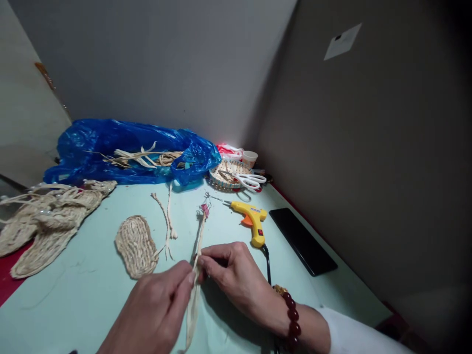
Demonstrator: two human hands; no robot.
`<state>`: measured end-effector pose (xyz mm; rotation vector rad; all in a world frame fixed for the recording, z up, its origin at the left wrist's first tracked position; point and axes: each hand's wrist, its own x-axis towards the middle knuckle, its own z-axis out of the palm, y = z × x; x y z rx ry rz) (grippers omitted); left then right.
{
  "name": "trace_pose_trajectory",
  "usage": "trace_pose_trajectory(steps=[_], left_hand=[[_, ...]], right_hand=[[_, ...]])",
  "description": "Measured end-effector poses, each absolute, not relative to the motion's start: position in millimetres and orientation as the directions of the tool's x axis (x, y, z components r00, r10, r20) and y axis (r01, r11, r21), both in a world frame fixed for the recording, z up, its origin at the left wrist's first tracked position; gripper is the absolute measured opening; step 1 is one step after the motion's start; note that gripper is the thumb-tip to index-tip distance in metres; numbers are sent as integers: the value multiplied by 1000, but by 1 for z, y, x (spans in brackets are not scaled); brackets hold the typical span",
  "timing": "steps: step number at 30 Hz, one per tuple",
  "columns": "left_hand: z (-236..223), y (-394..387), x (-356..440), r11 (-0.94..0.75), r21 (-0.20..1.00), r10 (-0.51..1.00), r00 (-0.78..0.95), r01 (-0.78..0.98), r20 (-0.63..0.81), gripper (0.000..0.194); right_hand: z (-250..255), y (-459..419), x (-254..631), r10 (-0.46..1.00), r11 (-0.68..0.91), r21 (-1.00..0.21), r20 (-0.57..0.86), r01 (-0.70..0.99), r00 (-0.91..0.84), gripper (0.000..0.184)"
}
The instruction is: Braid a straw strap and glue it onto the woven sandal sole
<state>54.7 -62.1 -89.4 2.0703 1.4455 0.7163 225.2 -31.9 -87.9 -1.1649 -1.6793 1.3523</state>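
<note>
A pale braid of dried plant fibre [200,237] runs towards me from a small pink binder clip [205,210] at its far end. My left hand [153,307] pinches the braid's near part between thumb and fingers. Just beyond it, my right hand [239,280], with a dark red bead bracelet [293,314] at the wrist, is closed on the same braid. Loose flat strands hang below the fingers towards the table's near edge. Left of the hands lies a woven sole-shaped piece [136,246], with short braided cords [165,216] beside it.
A yellow glue gun [254,216] lies right of the clip, near a black phone-like slab [303,241]. Behind are white-handled scissors [250,181] on a woven basket [221,179], a paper cup [250,157] and a blue plastic bag [84,147] with fibre strips. Woven sandals [55,231] lie left.
</note>
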Motion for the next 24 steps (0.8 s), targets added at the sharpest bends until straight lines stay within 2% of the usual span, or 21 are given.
trace_pose_trajectory(steps=[3,7,9,11,13,14,16,18,19,21,24], left_hand=[[-108,-70,54,-480,469,876,440,742,200,30],[-128,-73,50,-673,181,738,632,717,239,30],[-128,-72,47,-711,127,698,675,691,239,28],[-119,-69,45,-693,173,717,642,700,273,25],[-104,-63,43,-594,309,801,516,743,303,29],[-97,-59,43,-506,416,862,426,756,275,33],[-87,-50,44,-272,657,958,263,703,116,32],[-86,-42,47,-15,877,968,228,481,-109,23],[-87,-39,49,119,935,936,276,333,-217,24],[-94,-35,54,337,932,857,364,136,-364,30],[-103,-36,59,420,902,828,366,98,-425,31]], right_hand=[[-84,-32,227,916,-6,-988,-67,153,-396,28],[-81,-31,226,886,-143,-989,-146,41,-440,26],[-81,-32,224,880,-193,-981,-172,-2,-443,26],[-81,-32,224,883,-210,-977,-178,-26,-433,26],[-81,-33,224,888,-210,-977,-175,-38,-426,26],[-81,-34,225,889,-209,-977,-173,-40,-424,26],[-81,-35,226,886,-204,-978,-164,-46,-433,27],[-83,-35,227,877,-178,-983,-134,-53,-462,30],[-84,-35,227,872,-147,-988,-108,-46,-478,32],[-86,-34,227,868,-71,-997,-56,-12,-493,34],[-88,-34,229,875,21,-996,-24,86,-483,29]])
